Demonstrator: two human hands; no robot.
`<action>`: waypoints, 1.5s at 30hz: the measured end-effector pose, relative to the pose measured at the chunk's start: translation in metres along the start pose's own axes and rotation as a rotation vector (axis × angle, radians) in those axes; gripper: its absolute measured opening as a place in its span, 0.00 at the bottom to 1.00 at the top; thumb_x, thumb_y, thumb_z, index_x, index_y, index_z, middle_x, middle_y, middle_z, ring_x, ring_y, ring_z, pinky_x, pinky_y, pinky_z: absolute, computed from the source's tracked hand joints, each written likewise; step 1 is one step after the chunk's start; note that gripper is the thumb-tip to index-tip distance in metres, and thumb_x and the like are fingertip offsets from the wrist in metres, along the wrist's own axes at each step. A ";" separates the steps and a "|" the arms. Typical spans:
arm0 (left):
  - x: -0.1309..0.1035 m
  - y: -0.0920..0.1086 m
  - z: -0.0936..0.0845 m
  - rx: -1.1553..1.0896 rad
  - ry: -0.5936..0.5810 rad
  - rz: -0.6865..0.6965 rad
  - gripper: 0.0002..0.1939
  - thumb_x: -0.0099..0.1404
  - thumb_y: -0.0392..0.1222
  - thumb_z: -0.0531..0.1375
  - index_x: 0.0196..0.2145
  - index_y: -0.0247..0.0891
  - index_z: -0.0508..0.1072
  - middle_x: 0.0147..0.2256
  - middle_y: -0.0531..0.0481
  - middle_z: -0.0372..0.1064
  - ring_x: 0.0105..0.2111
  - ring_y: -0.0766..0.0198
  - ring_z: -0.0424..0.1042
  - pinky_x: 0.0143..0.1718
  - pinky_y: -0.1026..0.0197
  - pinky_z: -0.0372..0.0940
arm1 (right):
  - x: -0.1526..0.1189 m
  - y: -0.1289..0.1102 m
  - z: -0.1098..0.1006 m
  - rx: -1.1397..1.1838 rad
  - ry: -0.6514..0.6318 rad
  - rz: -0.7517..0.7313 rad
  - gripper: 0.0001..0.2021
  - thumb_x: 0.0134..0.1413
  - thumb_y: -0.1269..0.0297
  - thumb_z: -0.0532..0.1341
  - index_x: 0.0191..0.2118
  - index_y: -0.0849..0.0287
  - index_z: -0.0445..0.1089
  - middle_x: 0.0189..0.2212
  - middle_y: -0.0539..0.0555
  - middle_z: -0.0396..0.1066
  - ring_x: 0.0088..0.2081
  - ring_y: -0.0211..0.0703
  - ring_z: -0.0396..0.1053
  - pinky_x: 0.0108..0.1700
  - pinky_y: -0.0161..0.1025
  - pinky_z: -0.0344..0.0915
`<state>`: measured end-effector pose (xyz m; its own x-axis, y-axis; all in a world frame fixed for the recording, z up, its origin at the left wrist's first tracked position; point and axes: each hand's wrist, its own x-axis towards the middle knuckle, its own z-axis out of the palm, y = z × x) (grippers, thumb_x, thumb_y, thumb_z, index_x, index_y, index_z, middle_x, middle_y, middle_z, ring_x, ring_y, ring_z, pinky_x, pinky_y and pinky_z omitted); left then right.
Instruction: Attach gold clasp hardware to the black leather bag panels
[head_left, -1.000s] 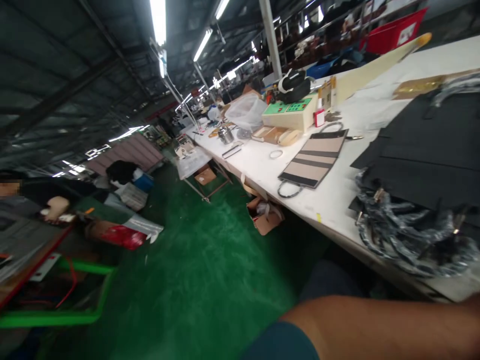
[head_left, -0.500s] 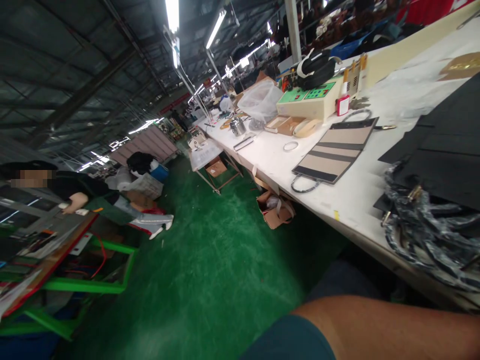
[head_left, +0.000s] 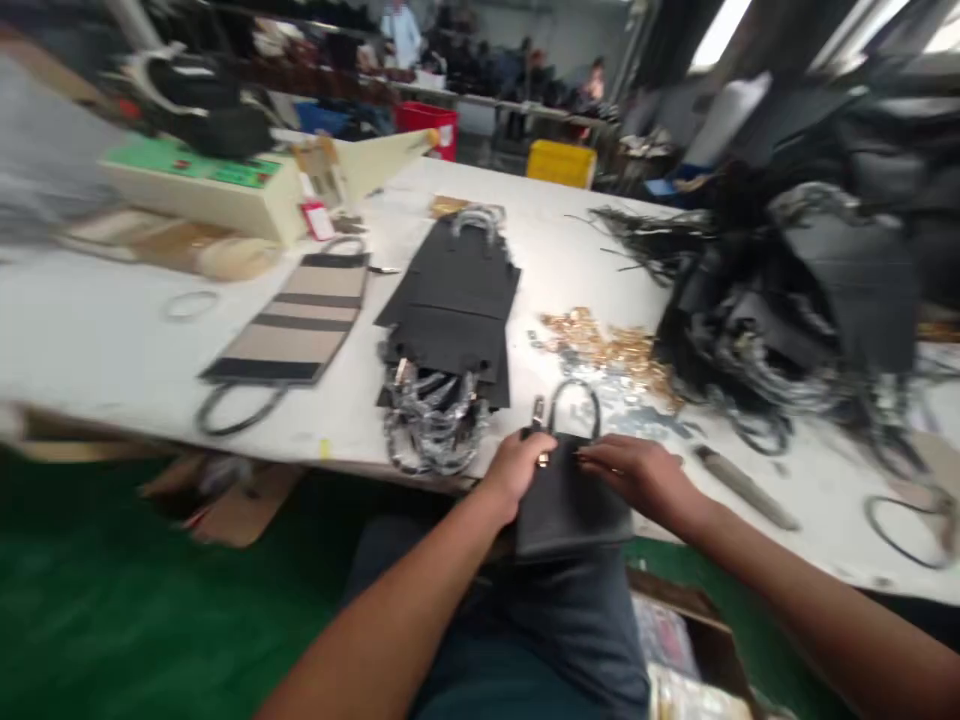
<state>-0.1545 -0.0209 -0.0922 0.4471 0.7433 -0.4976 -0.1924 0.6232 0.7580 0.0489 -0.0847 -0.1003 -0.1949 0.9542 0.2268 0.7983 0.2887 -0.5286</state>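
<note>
At the table's front edge, over my lap, lies a black bag panel (head_left: pixel 574 510) with a looped handle (head_left: pixel 576 385) at its top. My left hand (head_left: pixel 517 465) is closed on the panel's left upper edge. Beside its thumb stands a small dark and gold piece (head_left: pixel 538 410), too blurred to name. My right hand (head_left: pixel 645 475) is closed, fingertips pinching at the panel near the handle's right base; whether they hold a smaller part is hidden. Just left is a stack of black bag panels (head_left: pixel 454 310) with plastic-wrapped handles (head_left: pixel 435 420).
Gold metal fittings (head_left: pixel 600 340) are scattered beyond my hands. A brown stick-like tool (head_left: pixel 746 488) lies to the right, black bag pieces (head_left: pixel 847 270) behind it. Leftward are a striped beige and black panel (head_left: pixel 296 315) and a green-topped machine (head_left: pixel 202 190). An open box (head_left: pixel 690 640) stands below.
My view has swung right, from the aisle and a person at another bench to the table before me. Both hands and the black bag panel now show; earlier only an arm was visible.
</note>
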 end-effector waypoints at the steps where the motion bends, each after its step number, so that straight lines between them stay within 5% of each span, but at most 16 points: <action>1: 0.016 -0.005 0.008 0.019 -0.060 -0.021 0.12 0.62 0.47 0.67 0.31 0.36 0.73 0.24 0.56 0.69 0.22 0.67 0.67 0.25 0.63 0.63 | -0.011 0.009 -0.014 -0.077 -0.025 0.006 0.13 0.71 0.53 0.59 0.46 0.51 0.80 0.40 0.56 0.80 0.40 0.50 0.77 0.43 0.45 0.74; 4: 0.035 -0.013 0.011 0.075 -0.120 -0.032 0.09 0.55 0.45 0.66 0.29 0.39 0.72 0.21 0.55 0.68 0.20 0.64 0.67 0.22 0.62 0.60 | -0.021 0.020 -0.024 -0.188 -0.074 -0.043 0.14 0.74 0.59 0.56 0.51 0.53 0.78 0.43 0.57 0.79 0.42 0.49 0.77 0.42 0.43 0.72; 10: 0.026 -0.013 0.001 0.115 -0.067 0.006 0.10 0.54 0.47 0.64 0.30 0.39 0.72 0.23 0.54 0.70 0.22 0.63 0.69 0.25 0.61 0.61 | -0.016 0.011 -0.006 -0.193 -0.001 -0.053 0.11 0.72 0.62 0.59 0.50 0.54 0.79 0.42 0.56 0.79 0.40 0.47 0.77 0.41 0.40 0.70; 29: 0.031 -0.020 0.001 0.174 -0.056 0.073 0.10 0.56 0.47 0.64 0.33 0.40 0.73 0.26 0.54 0.69 0.26 0.62 0.69 0.28 0.60 0.62 | -0.016 0.001 0.000 -0.280 0.031 0.006 0.08 0.72 0.61 0.59 0.45 0.55 0.77 0.37 0.53 0.77 0.38 0.44 0.74 0.38 0.40 0.62; 36: 0.030 -0.018 0.002 0.202 -0.046 0.081 0.09 0.56 0.47 0.64 0.31 0.40 0.71 0.25 0.54 0.69 0.26 0.62 0.68 0.28 0.61 0.60 | -0.010 -0.004 -0.005 -0.366 -0.023 0.060 0.04 0.67 0.62 0.62 0.43 0.54 0.73 0.35 0.51 0.75 0.36 0.44 0.73 0.36 0.41 0.56; 45: 0.030 -0.022 -0.001 0.191 -0.069 0.094 0.09 0.56 0.45 0.64 0.30 0.40 0.68 0.24 0.57 0.64 0.25 0.65 0.64 0.28 0.61 0.57 | 0.001 0.006 -0.001 -0.233 -0.073 -0.065 0.03 0.59 0.70 0.62 0.37 0.55 0.69 0.31 0.49 0.69 0.33 0.42 0.68 0.36 0.39 0.56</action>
<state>-0.1379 -0.0119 -0.1244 0.4951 0.7735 -0.3958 -0.0699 0.4895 0.8692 0.0539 -0.0817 -0.1023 -0.2839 0.9399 0.1897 0.8910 0.3317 -0.3100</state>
